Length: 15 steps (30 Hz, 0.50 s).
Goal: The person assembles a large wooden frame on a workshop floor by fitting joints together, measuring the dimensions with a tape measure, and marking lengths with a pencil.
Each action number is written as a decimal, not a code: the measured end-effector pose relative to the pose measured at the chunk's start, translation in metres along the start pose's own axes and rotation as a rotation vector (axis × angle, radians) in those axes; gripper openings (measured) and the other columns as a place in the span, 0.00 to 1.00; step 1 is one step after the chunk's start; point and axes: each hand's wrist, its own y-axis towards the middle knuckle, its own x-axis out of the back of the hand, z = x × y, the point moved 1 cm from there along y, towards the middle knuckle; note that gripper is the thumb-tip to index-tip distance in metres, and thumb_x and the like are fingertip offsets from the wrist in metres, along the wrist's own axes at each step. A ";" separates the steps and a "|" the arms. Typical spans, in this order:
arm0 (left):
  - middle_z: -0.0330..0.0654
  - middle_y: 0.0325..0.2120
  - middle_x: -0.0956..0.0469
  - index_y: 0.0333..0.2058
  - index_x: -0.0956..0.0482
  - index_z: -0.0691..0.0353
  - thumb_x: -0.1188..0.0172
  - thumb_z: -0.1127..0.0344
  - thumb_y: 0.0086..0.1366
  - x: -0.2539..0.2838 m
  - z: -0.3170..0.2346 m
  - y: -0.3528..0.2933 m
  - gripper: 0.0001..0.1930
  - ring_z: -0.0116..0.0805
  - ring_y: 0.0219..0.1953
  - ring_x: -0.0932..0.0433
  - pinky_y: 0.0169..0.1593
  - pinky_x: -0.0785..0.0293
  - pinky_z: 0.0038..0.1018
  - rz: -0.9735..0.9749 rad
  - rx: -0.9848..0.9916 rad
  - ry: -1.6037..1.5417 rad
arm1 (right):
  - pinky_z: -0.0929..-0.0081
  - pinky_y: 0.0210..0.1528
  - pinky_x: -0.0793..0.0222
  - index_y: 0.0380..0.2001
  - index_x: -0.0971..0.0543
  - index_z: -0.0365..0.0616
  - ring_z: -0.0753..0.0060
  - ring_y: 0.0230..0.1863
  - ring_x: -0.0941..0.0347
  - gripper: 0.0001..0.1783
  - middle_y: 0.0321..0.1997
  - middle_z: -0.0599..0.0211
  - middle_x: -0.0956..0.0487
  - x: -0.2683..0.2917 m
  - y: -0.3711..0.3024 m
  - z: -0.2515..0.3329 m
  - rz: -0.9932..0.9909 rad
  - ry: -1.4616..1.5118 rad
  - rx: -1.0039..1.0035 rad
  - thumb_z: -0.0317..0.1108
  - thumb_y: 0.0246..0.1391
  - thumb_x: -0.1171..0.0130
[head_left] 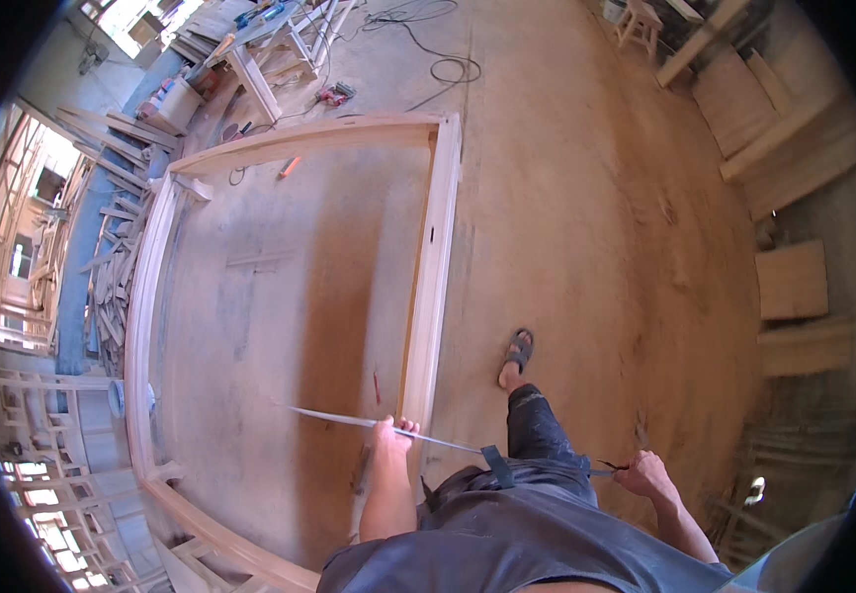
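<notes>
My left hand [395,432] is closed on a long, narrow pale strip [334,416], beside the right-hand rail of a large wooden frame [431,267]. The strip's free end sticks out over the inside of the frame, and its other part runs to the front of my waist. Whether it is a strap or a tape blade, I cannot tell. Out to the right, my right hand [645,472] has its fingers closed on the end of a thin dark strap [556,464] that leads back to my waist. A short dark flap [496,466] crosses the line of the strip at my waist.
The frame surrounds a stretch of floor with a thin red stick [377,387] and an orange-handled tool [290,168]. Scrap wood [120,282] is heaped left, and a black cable [455,69] coils beyond. Wood panels [792,281] stand right, near my sandaled foot [517,358].
</notes>
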 end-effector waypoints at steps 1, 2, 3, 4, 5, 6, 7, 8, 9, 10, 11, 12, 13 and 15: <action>0.45 0.24 0.29 0.37 0.35 0.61 0.63 0.52 0.80 -0.018 0.000 0.013 0.18 0.42 0.25 0.30 0.45 0.27 0.50 -0.003 0.023 -0.030 | 0.56 0.44 0.19 0.33 0.11 0.51 0.47 0.37 0.16 0.17 0.32 0.53 0.14 0.037 0.036 0.012 -0.027 -0.067 0.024 0.49 0.45 0.34; 0.47 0.25 0.29 0.40 0.36 0.61 0.65 0.52 0.81 -0.020 -0.014 0.025 0.19 0.43 0.26 0.30 0.43 0.27 0.50 0.098 0.020 -0.094 | 0.55 0.44 0.19 0.31 0.11 0.50 0.46 0.37 0.16 0.16 0.32 0.51 0.15 0.068 0.062 0.037 -0.028 -0.116 0.056 0.49 0.45 0.35; 0.49 0.28 0.26 0.43 0.36 0.61 0.66 0.52 0.81 -0.053 0.004 0.026 0.18 0.47 0.29 0.27 0.43 0.26 0.53 0.109 0.070 -0.135 | 0.55 0.47 0.19 0.33 0.10 0.51 0.45 0.41 0.16 0.18 0.37 0.50 0.14 0.094 0.088 0.030 -0.004 -0.187 0.028 0.49 0.45 0.37; 0.50 0.30 0.24 0.42 0.35 0.61 0.66 0.53 0.81 -0.085 0.011 0.022 0.18 0.48 0.30 0.25 0.45 0.25 0.54 0.081 0.052 -0.116 | 0.54 0.47 0.19 0.31 0.11 0.47 0.44 0.40 0.16 0.18 0.36 0.49 0.14 0.136 0.106 0.050 0.005 -0.292 -0.046 0.48 0.45 0.38; 0.50 0.32 0.22 0.41 0.35 0.62 0.65 0.54 0.81 -0.108 0.007 0.012 0.17 0.49 0.31 0.23 0.46 0.23 0.56 0.040 0.014 -0.097 | 0.54 0.46 0.19 0.31 0.11 0.48 0.45 0.40 0.16 0.17 0.35 0.50 0.14 0.180 0.121 0.075 0.038 -0.307 0.077 0.47 0.45 0.38; 0.53 0.36 0.21 0.42 0.33 0.64 0.67 0.55 0.81 -0.133 0.008 0.010 0.18 0.53 0.37 0.20 0.50 0.23 0.59 0.048 -0.012 -0.109 | 0.55 0.47 0.19 0.32 0.11 0.49 0.45 0.41 0.16 0.16 0.36 0.50 0.14 0.225 0.130 0.096 0.073 -0.345 0.058 0.45 0.44 0.38; 0.53 0.36 0.21 0.45 0.33 0.66 0.68 0.57 0.81 -0.170 0.018 0.009 0.19 0.52 0.37 0.20 0.52 0.22 0.58 0.122 0.075 -0.155 | 0.56 0.49 0.20 0.32 0.10 0.52 0.46 0.43 0.16 0.15 0.37 0.50 0.14 0.247 0.152 0.075 0.022 -0.351 -0.004 0.43 0.44 0.39; 0.53 0.37 0.21 0.46 0.32 0.68 0.69 0.57 0.81 -0.182 0.012 0.008 0.21 0.52 0.39 0.20 0.53 0.22 0.58 0.102 0.069 -0.170 | 0.56 0.50 0.20 0.32 0.10 0.52 0.46 0.43 0.16 0.14 0.36 0.50 0.14 0.277 0.157 0.098 0.034 -0.327 0.006 0.43 0.44 0.39; 0.54 0.38 0.21 0.47 0.31 0.70 0.69 0.57 0.81 -0.193 0.007 0.007 0.22 0.53 0.40 0.20 0.55 0.23 0.58 0.082 0.064 -0.185 | 0.55 0.50 0.21 0.31 0.10 0.51 0.46 0.43 0.17 0.14 0.36 0.50 0.14 0.308 0.164 0.123 0.045 -0.305 0.015 0.42 0.44 0.39; 0.55 0.38 0.21 0.46 0.30 0.71 0.70 0.57 0.81 -0.221 0.005 0.014 0.23 0.53 0.41 0.20 0.56 0.23 0.58 0.129 0.085 -0.192 | 0.55 0.50 0.21 0.31 0.11 0.51 0.45 0.43 0.17 0.13 0.36 0.50 0.14 0.334 0.184 0.127 0.013 -0.339 0.009 0.41 0.44 0.39; 0.55 0.39 0.21 0.45 0.30 0.72 0.70 0.57 0.81 -0.241 -0.001 0.023 0.24 0.53 0.42 0.21 0.57 0.23 0.58 0.167 0.097 -0.196 | 0.54 0.49 0.21 0.31 0.11 0.51 0.45 0.42 0.17 0.13 0.35 0.51 0.14 0.351 0.208 0.126 -0.010 -0.367 0.011 0.41 0.44 0.39; 0.56 0.39 0.21 0.45 0.29 0.73 0.70 0.57 0.81 -0.261 -0.005 0.032 0.25 0.53 0.43 0.21 0.58 0.24 0.58 0.205 0.111 -0.201 | 0.54 0.49 0.21 0.30 0.11 0.51 0.45 0.42 0.17 0.13 0.35 0.51 0.14 0.369 0.229 0.130 -0.032 -0.396 0.011 0.40 0.44 0.39; 0.56 0.39 0.21 0.44 0.28 0.73 0.70 0.57 0.81 -0.285 -0.013 0.039 0.26 0.53 0.44 0.21 0.58 0.24 0.58 0.207 0.105 -0.212 | 0.54 0.48 0.21 0.30 0.11 0.51 0.45 0.41 0.17 0.13 0.35 0.51 0.14 0.392 0.249 0.147 -0.026 -0.384 0.009 0.40 0.44 0.39; 0.58 0.40 0.22 0.42 0.27 0.75 0.71 0.56 0.81 -0.329 -0.037 0.050 0.27 0.54 0.45 0.21 0.59 0.24 0.59 0.205 0.092 -0.227 | 0.54 0.48 0.21 0.30 0.11 0.50 0.44 0.41 0.18 0.13 0.35 0.52 0.14 0.443 0.274 0.193 -0.007 -0.354 0.000 0.40 0.43 0.39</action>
